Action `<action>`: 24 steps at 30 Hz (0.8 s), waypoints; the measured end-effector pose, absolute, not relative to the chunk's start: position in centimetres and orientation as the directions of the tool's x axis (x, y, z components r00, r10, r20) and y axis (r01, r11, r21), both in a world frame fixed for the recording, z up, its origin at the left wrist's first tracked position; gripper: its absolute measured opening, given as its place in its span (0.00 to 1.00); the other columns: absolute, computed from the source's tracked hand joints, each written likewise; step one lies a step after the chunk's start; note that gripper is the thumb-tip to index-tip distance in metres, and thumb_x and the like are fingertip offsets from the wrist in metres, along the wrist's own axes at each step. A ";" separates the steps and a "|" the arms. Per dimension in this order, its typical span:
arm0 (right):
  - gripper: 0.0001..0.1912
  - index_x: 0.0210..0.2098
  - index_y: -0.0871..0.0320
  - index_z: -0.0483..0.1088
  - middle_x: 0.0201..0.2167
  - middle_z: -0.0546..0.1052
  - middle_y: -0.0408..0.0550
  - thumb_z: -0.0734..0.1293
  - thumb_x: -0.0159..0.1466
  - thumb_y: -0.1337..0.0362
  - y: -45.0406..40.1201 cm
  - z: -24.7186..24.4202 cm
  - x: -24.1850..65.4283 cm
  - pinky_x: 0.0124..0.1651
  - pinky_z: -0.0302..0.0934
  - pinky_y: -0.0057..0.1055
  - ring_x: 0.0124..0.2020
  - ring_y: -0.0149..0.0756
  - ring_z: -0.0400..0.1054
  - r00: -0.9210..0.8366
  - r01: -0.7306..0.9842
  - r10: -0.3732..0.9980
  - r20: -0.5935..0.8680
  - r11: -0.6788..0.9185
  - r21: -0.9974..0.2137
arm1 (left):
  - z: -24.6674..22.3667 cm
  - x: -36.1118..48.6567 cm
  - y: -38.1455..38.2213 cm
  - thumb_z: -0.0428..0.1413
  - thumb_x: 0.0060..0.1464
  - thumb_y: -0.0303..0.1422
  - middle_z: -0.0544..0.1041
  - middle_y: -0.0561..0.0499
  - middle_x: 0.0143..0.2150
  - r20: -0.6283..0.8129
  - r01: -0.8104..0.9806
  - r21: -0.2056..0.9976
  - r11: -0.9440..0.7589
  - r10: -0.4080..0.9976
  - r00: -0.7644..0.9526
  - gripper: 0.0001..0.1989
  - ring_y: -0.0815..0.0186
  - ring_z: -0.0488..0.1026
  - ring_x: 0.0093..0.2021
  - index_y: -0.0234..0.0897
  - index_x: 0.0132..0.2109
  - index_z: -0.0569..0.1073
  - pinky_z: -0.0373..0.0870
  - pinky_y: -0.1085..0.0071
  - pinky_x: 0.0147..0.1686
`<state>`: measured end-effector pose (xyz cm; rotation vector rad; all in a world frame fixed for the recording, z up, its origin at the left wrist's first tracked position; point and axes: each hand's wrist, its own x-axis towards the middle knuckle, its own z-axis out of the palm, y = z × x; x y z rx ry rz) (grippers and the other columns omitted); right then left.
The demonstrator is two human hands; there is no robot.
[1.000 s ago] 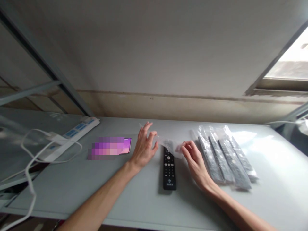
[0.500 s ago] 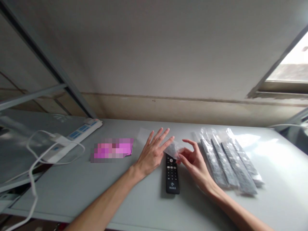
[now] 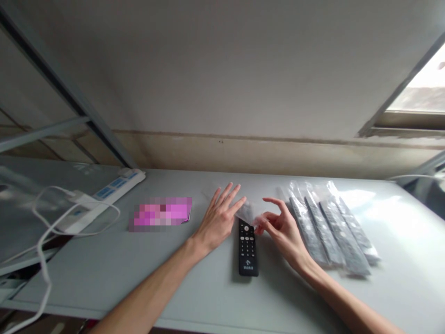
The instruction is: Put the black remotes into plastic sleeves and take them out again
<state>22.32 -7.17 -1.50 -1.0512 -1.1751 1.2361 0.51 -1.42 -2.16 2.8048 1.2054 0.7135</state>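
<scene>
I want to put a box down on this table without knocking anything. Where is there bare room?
Bare tabletop lies along the near edge, below the black remote, and at the far right beyond the bagged remotes. It is crowded mid-table, where the left hand and right hand work a clear bag.

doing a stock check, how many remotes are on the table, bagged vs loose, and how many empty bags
bagged remotes: 4, side by side right of the right hand
loose black remote: 1, between the hands
empty clear bag: 1, pinched by the right hand, under the fingertips of the left hand
total: 6
</scene>
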 end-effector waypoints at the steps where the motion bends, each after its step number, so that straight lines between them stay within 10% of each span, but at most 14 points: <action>1: 0.32 0.58 0.52 0.60 0.29 0.82 0.42 0.76 0.65 0.46 -7.3 -1.5 22.2 0.35 0.73 0.35 0.29 0.37 0.76 -0.043 -0.121 0.997 0.069 0.064 -0.991 | -2.3 0.5 -1.4 0.48 0.60 0.14 0.55 0.42 0.81 0.404 0.685 0.191 -0.703 0.693 0.598 0.37 0.52 0.45 0.82 0.41 0.73 0.67 0.53 0.38 0.77; 10: 0.20 0.37 0.52 0.66 0.29 0.82 0.45 0.73 0.68 0.46 -7.6 -1.1 22.0 0.33 0.70 0.33 0.28 0.36 0.75 -0.140 -0.034 0.986 0.092 0.088 -0.996 | -2.5 0.8 -1.4 0.51 0.71 0.25 0.61 0.47 0.79 0.347 0.625 0.246 -0.741 0.669 0.658 0.30 0.55 0.48 0.82 0.45 0.75 0.62 0.52 0.42 0.78; 24: 0.15 0.39 0.54 0.85 0.32 0.82 0.49 0.70 0.72 0.52 -7.7 -0.8 22.5 0.33 0.66 0.33 0.31 0.38 0.73 -0.094 0.318 0.947 0.308 0.321 -0.892 | -2.6 0.9 -1.2 0.48 0.77 0.34 0.81 0.45 0.63 0.415 0.589 0.344 -0.731 0.682 0.602 0.18 0.55 0.66 0.74 0.38 0.64 0.77 0.61 0.44 0.73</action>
